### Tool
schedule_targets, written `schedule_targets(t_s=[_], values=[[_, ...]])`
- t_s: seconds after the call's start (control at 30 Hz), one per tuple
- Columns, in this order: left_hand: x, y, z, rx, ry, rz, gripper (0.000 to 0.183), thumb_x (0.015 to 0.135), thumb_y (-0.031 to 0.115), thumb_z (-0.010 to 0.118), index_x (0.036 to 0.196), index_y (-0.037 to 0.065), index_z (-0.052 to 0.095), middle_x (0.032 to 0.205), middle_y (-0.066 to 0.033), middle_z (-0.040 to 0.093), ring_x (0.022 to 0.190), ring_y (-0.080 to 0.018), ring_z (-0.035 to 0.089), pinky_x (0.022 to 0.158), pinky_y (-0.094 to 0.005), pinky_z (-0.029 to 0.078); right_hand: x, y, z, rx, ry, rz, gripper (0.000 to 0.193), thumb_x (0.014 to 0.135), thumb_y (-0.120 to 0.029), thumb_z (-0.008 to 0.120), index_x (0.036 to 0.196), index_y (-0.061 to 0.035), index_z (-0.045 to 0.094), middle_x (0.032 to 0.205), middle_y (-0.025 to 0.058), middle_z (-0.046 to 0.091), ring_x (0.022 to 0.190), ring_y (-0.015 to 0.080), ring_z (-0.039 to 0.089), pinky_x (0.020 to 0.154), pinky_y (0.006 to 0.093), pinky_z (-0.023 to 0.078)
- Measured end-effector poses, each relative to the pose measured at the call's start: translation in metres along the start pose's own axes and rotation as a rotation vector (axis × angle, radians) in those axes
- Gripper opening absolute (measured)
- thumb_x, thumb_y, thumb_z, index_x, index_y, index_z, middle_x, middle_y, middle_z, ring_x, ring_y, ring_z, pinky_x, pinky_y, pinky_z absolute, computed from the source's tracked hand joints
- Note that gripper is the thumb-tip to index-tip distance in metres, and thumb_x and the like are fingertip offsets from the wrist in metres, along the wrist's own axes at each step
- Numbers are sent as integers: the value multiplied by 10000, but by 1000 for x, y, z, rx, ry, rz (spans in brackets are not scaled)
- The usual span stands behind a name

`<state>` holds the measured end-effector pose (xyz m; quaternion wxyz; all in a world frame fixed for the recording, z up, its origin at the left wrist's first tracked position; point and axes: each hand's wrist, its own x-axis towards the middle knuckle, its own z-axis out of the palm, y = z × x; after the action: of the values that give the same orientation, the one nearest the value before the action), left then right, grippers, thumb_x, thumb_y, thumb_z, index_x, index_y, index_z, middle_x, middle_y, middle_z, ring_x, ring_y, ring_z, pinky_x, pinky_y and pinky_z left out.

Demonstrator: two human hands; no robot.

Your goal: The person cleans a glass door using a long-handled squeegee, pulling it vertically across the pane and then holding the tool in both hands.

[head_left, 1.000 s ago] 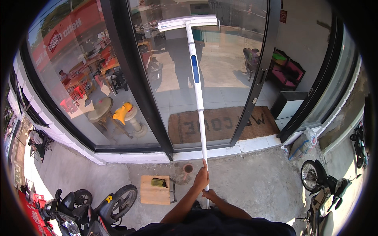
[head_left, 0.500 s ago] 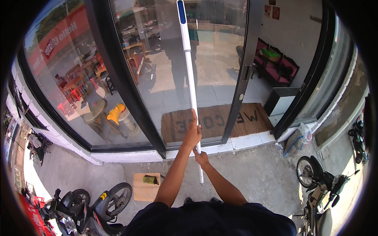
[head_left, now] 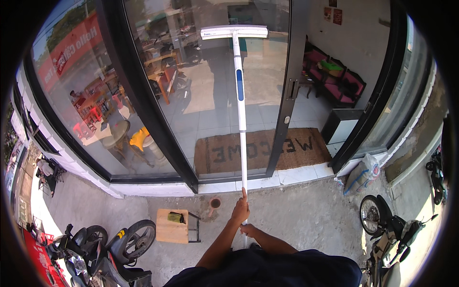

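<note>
Both of my hands grip a long white window squeegee point(head_left: 243, 143), its pole running away from me toward the glass. My left hand point(head_left: 241, 210) is wrapped round the pole higher up, index finger laid along it. Just below, my right hand point(head_left: 247, 230) closes on the lower part of the pole, near my body. A blue grip patch shows on the upper pole. The wide white squeegee head point(head_left: 234, 32) lies across the upper part of the glass door panel point(head_left: 201, 119), which is framed in black.
A brown doormat point(head_left: 234, 153) lies inside the doorway. Near my left stand a small wooden table point(head_left: 165, 229) with a green pouch point(head_left: 176, 217), a cup point(head_left: 215, 203) and a motorcycle point(head_left: 129, 244). To the right are a sack point(head_left: 362, 174) and another motorcycle point(head_left: 382, 225).
My hands and the squeegee pole have come down and back toward me. The squeegee head, out of sight before, now shows on the glass. The cup has come into view.
</note>
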<state>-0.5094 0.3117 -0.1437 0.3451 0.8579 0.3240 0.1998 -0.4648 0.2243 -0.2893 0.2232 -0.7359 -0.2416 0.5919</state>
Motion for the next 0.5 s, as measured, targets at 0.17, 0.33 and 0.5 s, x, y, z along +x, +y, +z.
schedule_targets(t_s=[0.17,0.33,0.5], values=[[26,31,-10,-18,62,21,857,906,30,504,1512,75,-100,981,-263,566,899,-424,578,782,-492,480,-34,-27,-30,33,267,-114,596,826,-589,611,802,2,685,741,131,707,728,257,709,645,405,531],[99,117,-64,-12,197,188,835,943,52,479,1524,174,-108,1091,-282,583,935,-435,608,810,-489,481,-69,-104,-87,87,713,-467,590,865,-541,603,714,27,657,671,223,657,710,374,691,607,459,503],[155,194,-135,-42,132,184,843,965,82,471,1518,250,-142,1206,-295,562,1034,-435,602,859,-478,485,-113,-186,-149,149,727,-632,550,870,-479,618,701,43,646,611,233,610,671,340,644,596,454,474]])
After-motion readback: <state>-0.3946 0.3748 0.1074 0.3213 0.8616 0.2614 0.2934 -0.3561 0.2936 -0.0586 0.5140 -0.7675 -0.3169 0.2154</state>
